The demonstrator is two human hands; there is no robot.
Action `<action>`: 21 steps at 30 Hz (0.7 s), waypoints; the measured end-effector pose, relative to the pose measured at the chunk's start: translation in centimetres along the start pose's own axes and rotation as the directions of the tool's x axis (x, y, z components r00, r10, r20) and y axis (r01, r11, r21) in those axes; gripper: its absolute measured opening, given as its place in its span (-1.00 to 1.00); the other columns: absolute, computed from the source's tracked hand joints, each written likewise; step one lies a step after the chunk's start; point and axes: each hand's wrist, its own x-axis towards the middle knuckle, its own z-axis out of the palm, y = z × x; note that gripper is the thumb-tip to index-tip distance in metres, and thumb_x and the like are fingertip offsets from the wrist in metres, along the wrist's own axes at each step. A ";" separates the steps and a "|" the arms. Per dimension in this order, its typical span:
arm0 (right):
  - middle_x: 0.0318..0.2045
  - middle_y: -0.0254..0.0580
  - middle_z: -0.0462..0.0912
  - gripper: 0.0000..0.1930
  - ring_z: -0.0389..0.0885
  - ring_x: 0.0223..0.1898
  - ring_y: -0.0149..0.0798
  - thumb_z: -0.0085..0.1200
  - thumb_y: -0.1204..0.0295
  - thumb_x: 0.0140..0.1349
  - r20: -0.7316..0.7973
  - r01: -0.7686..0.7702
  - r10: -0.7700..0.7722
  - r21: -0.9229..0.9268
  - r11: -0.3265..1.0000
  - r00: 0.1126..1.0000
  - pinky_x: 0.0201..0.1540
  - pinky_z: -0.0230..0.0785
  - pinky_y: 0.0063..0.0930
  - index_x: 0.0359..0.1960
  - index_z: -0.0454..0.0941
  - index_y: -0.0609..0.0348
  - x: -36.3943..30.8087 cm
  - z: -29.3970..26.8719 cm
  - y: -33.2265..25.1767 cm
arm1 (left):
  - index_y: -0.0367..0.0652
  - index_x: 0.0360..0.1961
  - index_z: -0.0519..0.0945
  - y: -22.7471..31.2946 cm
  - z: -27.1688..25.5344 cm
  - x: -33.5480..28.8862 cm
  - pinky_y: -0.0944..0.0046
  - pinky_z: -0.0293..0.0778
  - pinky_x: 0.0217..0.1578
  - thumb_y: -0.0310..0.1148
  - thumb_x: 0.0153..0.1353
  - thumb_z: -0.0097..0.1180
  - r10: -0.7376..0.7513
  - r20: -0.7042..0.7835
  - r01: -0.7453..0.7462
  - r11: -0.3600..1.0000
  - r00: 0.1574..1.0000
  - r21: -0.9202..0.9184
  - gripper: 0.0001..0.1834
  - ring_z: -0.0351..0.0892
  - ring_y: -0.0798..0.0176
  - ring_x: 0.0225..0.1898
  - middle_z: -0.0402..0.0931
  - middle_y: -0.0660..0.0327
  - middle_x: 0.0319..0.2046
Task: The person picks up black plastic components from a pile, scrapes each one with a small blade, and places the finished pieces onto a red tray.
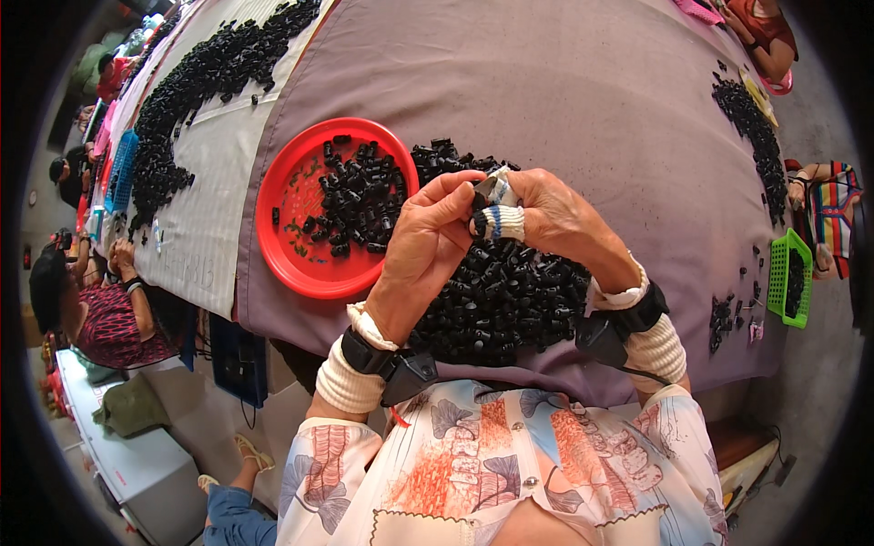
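My left hand (428,241) and my right hand (560,214) meet above a pile of small black plastic parts (510,309). The left fingertips are pinched on a small black part (478,202), mostly hidden between the hands. My right hand wears white knitted finger covers (503,222) with blue and dark stripes on thumb and forefinger. Its fingers are closed around a small greyish thing (487,186) against the black part; its kind does not show. Left of the hands, a round red tray (284,250) holds more black parts.
A mauve cloth (583,82) covers the table. Long heaps of black parts lie at far left (173,118) and far right (751,123). A green basket (788,273) stands at the right edge, a blue basket (121,171) at the left. Several other people sit around the tables.
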 end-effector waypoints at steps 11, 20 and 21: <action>-0.74 -0.46 0.35 -0.80 0.25 -0.71 -0.54 0.16 0.34 -0.01 0.106 -0.136 0.117 0.195 0.971 0.987 -0.69 0.08 -0.57 -0.52 0.45 0.19 0.2 -0.3 0.0 | -0.28 -0.13 0.50 0.2 0.3 -0.1 0.37 0.42 -0.15 -0.42 0.21 0.00 0.004 0.012 -0.004 0.999 1.000 -0.033 -0.77 0.51 0.38 -0.24 0.54 0.19 -0.25; -0.75 -0.54 0.31 -0.72 0.19 -0.76 -0.62 0.21 0.22 0.00 0.099 -0.127 0.097 0.370 0.920 0.990 -0.75 -0.02 -0.65 -0.49 0.45 0.15 0.3 0.2 0.7 | -0.28 -0.13 0.48 0.2 0.8 -0.3 0.32 0.44 -0.16 -0.47 0.20 0.00 -0.002 -0.015 0.000 0.997 1.000 -0.075 -0.78 0.52 0.36 -0.26 0.53 0.19 -0.27; -0.75 -0.53 0.31 -0.72 0.19 -0.76 -0.62 0.22 0.22 -0.01 0.095 -0.119 0.091 0.353 0.928 0.991 -0.75 -0.02 -0.66 -0.49 0.46 0.15 0.3 0.2 0.8 | -0.28 -0.15 0.48 0.2 0.9 -0.3 0.32 0.45 -0.17 -0.48 0.18 0.01 0.010 -0.035 -0.011 0.999 0.999 -0.041 -0.79 0.52 0.36 -0.27 0.53 0.19 -0.28</action>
